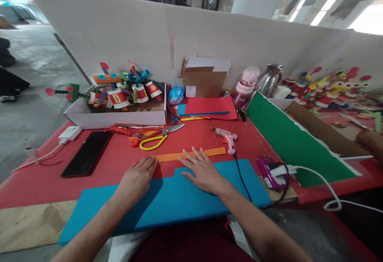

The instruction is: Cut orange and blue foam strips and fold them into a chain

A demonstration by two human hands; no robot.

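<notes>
An orange paper strip (170,157) lies across the red table, just beyond a large blue sheet (167,202). My left hand (137,176) is at the strip's left end, its fingers close together on it and its thumb hidden. Flat and with fingers spread, my right hand (202,170) rests partly on the strip's middle and partly on the blue sheet. Beyond the strip's right end is a pink glue gun (228,138) with a black cord. Yellow-handled scissors (154,142) and red-handled scissors (149,133) lie behind my left hand.
A black phone (86,154) and white charger (70,133) lie left. Paper-cup figures fill a white box (119,120) at the back. Red sheets (212,107), a pink bottle (247,86) and a green-sided box (287,146) stand around; a purple power adapter (271,174) sits right. Another person's hand (369,140) is far right.
</notes>
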